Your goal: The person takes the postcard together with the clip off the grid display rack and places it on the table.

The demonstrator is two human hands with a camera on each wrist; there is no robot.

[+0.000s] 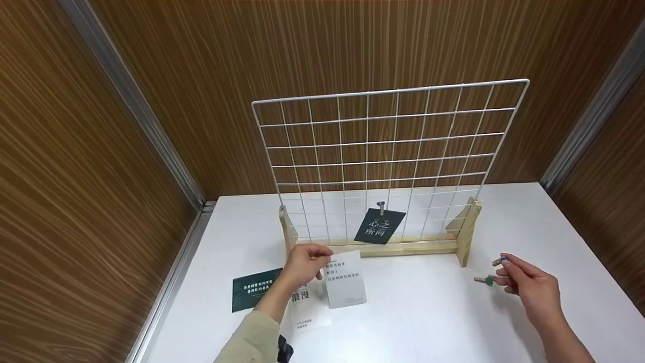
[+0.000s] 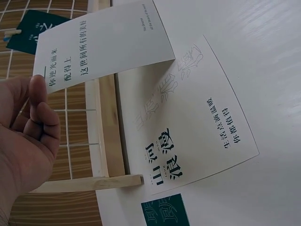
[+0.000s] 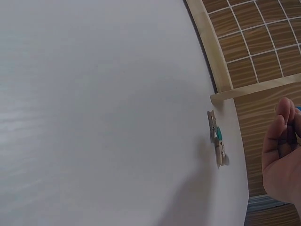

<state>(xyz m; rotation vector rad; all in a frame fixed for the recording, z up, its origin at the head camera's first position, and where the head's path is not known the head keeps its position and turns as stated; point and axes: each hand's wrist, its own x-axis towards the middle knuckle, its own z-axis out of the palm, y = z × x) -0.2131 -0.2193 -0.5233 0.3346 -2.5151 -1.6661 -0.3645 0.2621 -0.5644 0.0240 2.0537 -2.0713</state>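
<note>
My left hand (image 1: 304,265) pinches a white printed card (image 1: 345,280) by its top left corner, holding it up in front of the wire grid. In the left wrist view the held card (image 2: 106,44) tilts above a larger white card (image 2: 188,127) lying on the table. Between thumb and fingers, my right hand (image 1: 534,290) pinches a small wooden clothespin (image 1: 498,261) with a blue ornament. Below that hand lie wooden clothespins, one with a green ornament (image 1: 489,280); the right wrist view shows them (image 3: 220,150) on the table near the stand's foot.
A white wire grid (image 1: 383,138) stands upright in a wooden base (image 1: 403,248). A dark card (image 1: 379,226) hangs tilted on its lower part from a blue-topped clothespin (image 1: 381,207). At the left, a dark green card (image 1: 252,291) lies on the white table (image 1: 413,322). Wood-grain panels enclose the table.
</note>
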